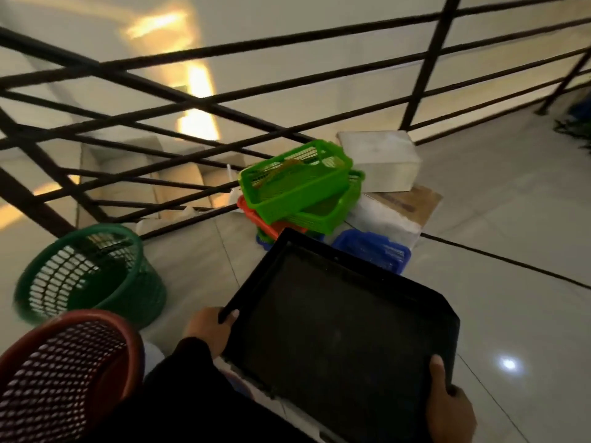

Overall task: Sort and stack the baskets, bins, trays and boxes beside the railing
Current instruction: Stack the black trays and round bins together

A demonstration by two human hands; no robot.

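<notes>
Head view: black tray (339, 327) is being gripped by left hand (209, 330) and right hand (449, 407); stacking spot is being judged needed next.

Tray (339, 327): black. Round basket (92, 276): dark green lattice. Near basket (60, 369): maroon mesh. Stacked baskets (297, 183): bright green mesh over a red one (256, 215). Bin (374, 247): blue. Box (383, 161): white. Railing (224, 100): black. Floor (495, 219): pale glossy tile.

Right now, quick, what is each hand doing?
Left hand: closed, its grip on the left edge of the black tray.
Right hand: closed, its grip on the tray's near right corner.
</notes>
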